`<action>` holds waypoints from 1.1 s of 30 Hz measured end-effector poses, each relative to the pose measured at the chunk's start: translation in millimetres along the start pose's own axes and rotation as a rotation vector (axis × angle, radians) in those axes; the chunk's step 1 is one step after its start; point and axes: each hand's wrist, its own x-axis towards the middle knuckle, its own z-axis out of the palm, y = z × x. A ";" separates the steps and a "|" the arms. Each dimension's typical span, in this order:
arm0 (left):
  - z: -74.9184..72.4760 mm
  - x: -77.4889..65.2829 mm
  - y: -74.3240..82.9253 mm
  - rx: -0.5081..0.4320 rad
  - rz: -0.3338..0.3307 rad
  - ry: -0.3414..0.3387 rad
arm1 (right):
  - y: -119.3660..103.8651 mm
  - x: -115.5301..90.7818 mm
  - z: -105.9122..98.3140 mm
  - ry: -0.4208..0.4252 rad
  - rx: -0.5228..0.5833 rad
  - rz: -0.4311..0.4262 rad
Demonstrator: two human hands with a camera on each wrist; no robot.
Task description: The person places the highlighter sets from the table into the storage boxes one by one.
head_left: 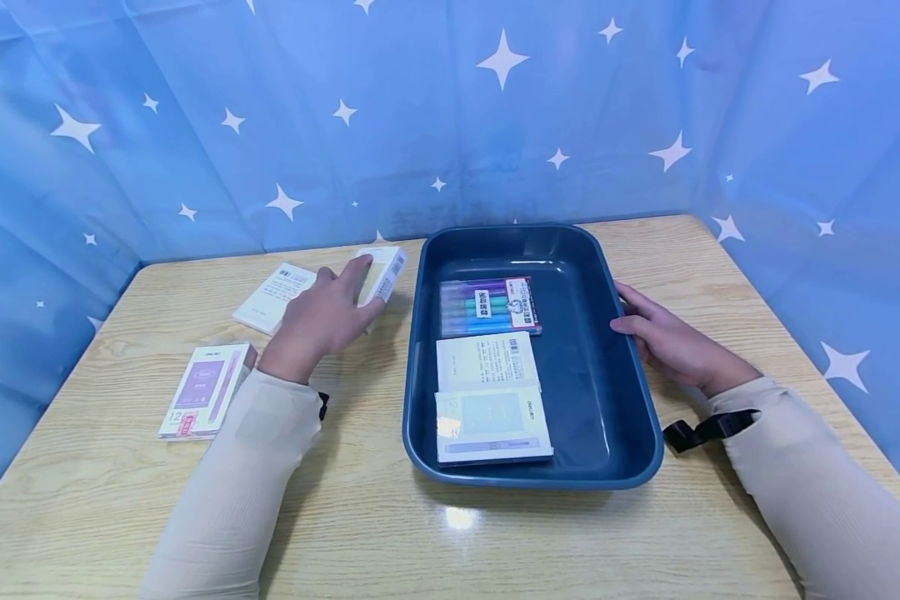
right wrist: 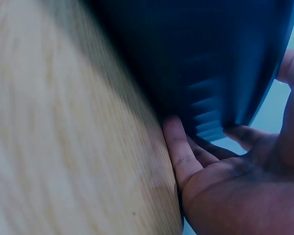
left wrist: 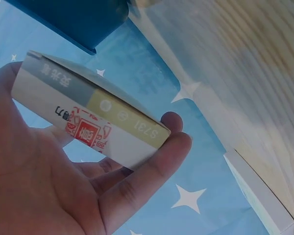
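Note:
My left hand (head_left: 318, 321) grips a small white box of highlighters (head_left: 381, 273) above the table, left of the tray. In the left wrist view the box's narrow side (left wrist: 88, 110) shows a grey and yellow band, "S731" and a red stamp print, with thumb and fingers at its ends. My right hand (head_left: 663, 337) holds the right side of a dark blue tray (head_left: 581, 375), thumb over the rim. Below the rim, in the right wrist view, its fingers (right wrist: 183, 156) lie against the outer wall. A clear pack of coloured pens (head_left: 487, 307) and two white boxes (head_left: 495, 425) lie inside.
Behind the left hand lies another white box (head_left: 270, 296), printed side up. Further left and nearer is a white and purple box (head_left: 204, 387) with a red sticker. A blue starred curtain (head_left: 420, 125) stands behind the wooden table (head_left: 360, 500).

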 end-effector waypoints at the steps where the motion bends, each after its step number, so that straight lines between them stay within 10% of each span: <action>1: 0.0 -0.4 0.8 0.001 0.002 0.001 | 0.0 0.0 0.0 0.000 0.000 0.000; 33: 4.6 -5.5 15.5 0.046 0.020 -0.013 | 1.1 -0.9 -1.2 0.001 0.009 -0.024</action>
